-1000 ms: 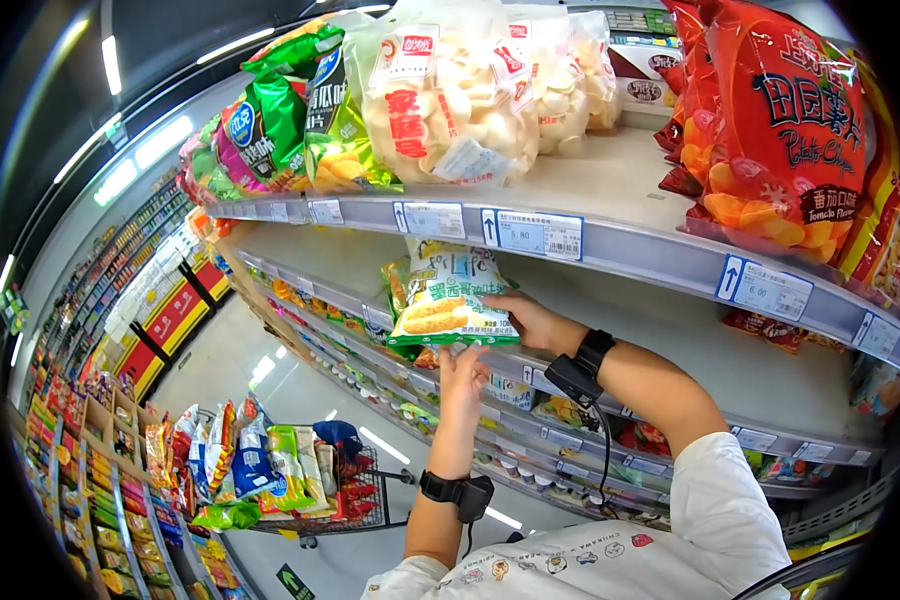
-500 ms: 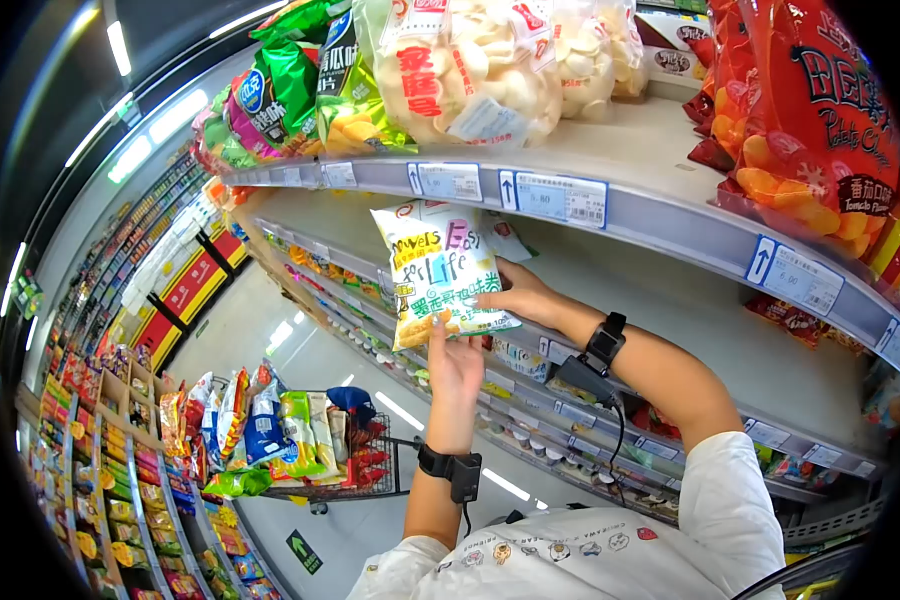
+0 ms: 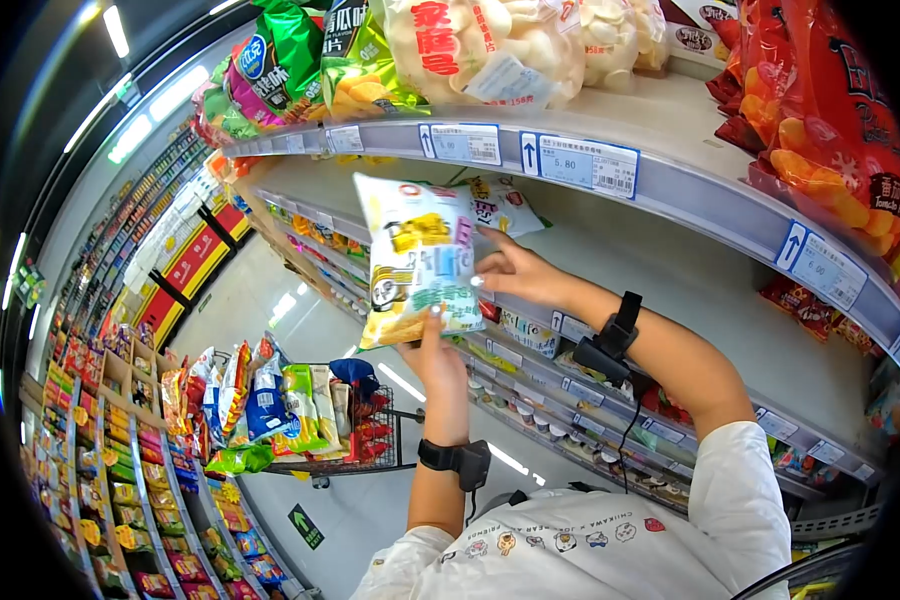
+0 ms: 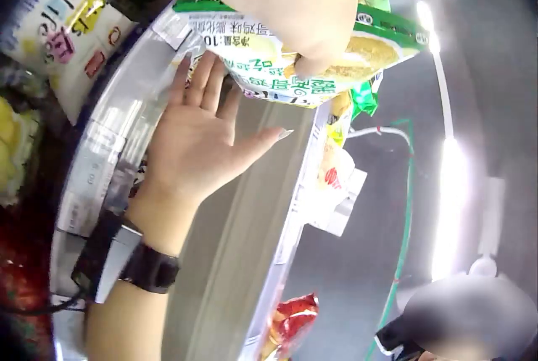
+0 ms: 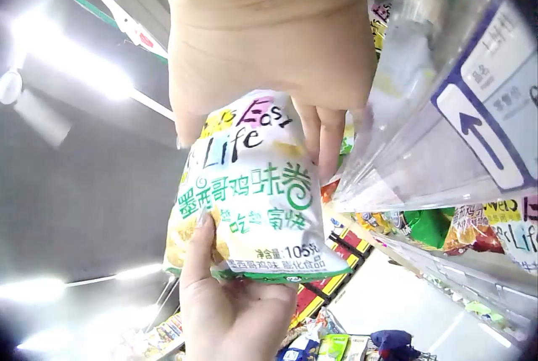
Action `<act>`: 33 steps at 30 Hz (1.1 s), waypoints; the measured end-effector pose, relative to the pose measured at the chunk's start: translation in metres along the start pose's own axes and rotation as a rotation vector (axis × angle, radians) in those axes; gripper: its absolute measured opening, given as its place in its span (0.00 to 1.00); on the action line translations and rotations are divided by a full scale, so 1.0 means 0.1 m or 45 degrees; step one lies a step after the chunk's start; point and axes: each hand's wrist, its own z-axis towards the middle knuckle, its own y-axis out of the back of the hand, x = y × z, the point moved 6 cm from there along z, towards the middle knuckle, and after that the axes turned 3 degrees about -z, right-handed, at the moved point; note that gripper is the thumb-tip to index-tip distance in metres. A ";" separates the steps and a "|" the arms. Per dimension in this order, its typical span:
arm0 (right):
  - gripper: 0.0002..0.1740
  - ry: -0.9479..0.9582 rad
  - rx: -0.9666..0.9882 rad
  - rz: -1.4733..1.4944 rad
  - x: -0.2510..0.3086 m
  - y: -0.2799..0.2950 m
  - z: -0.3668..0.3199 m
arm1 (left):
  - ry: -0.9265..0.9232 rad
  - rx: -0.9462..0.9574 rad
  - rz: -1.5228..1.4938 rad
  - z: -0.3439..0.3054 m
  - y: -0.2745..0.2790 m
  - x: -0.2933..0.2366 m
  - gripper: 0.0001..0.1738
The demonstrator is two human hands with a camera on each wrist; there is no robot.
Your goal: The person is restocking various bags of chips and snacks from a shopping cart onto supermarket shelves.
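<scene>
A white snack bag (image 3: 420,265) with colourful lettering and a green bottom edge is held up in front of the shelf. My left hand (image 3: 438,360) grips it by the lower end, thumb pressed on the printed front, fingers behind. The right wrist view shows that left hand (image 5: 231,315) under the bag (image 5: 244,201). My right hand (image 3: 525,272) is at the bag's right side with its fingers spread; in the left wrist view the right palm (image 4: 195,138) faces up, fingertips close to the bag's edge. Another bag of similar print (image 3: 505,205) lies on the shelf behind.
Above, a shelf edge with price labels (image 3: 585,165) carries large bags of white puffed snacks (image 3: 480,50) and red chip bags (image 3: 830,130). Lower shelves run beneath my right arm. A loaded shopping cart (image 3: 310,420) stands in the aisle at left, beside another snack rack (image 3: 130,500).
The snack bag has come out from the shelf, up and to the left, turning more upright. My right hand has loosened from its side, while my left hand took hold of the bottom.
</scene>
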 end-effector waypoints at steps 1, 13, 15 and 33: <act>0.46 0.034 0.009 -0.012 0.04 -0.01 -0.01 | -0.064 0.037 0.106 -0.03 -0.04 -0.04 0.27; 0.48 0.014 0.152 0.667 0.04 0.02 0.04 | -0.731 0.291 0.840 -0.30 -0.16 -0.24 0.50; 0.44 -0.023 0.152 0.680 0.05 -0.04 -0.01 | -0.927 0.274 0.974 -0.34 -0.10 -0.17 0.49; 0.48 0.012 0.116 0.736 0.11 -0.05 -0.02 | -1.234 0.538 1.168 -0.77 -0.36 0.07 0.48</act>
